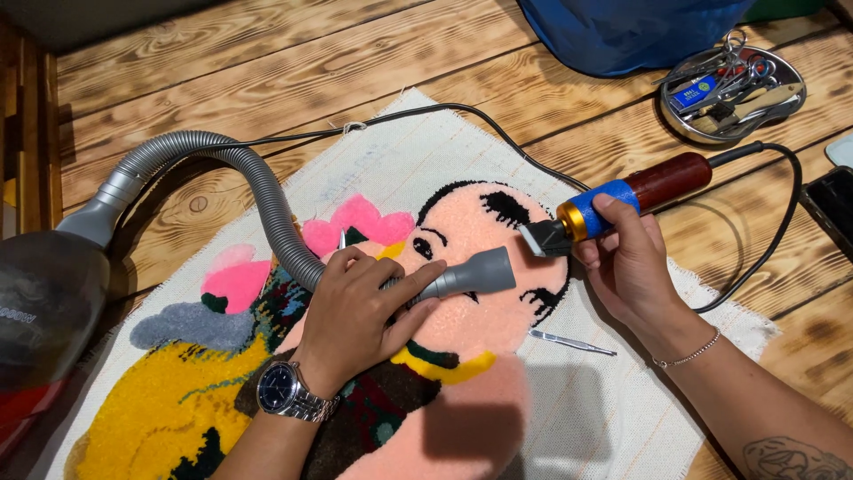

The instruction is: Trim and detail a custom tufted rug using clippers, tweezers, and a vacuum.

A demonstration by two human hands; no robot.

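A tufted rug in pink, yellow, black and grey lies on white backing cloth on a wooden floor. My left hand, with a wristwatch on its wrist, grips a grey vacuum nozzle that rests on the rug's pink area. Its ribbed grey hose curves back to a vacuum body at the left. My right hand holds a corded trimming tool with a red and blue handle, its dark head next to the nozzle tip.
Thin metal tweezers lie on the backing cloth below my right hand. A round metal tray with scissors and small tools sits at the upper right. A blue bag stands behind it. The tool's black cord loops to the right.
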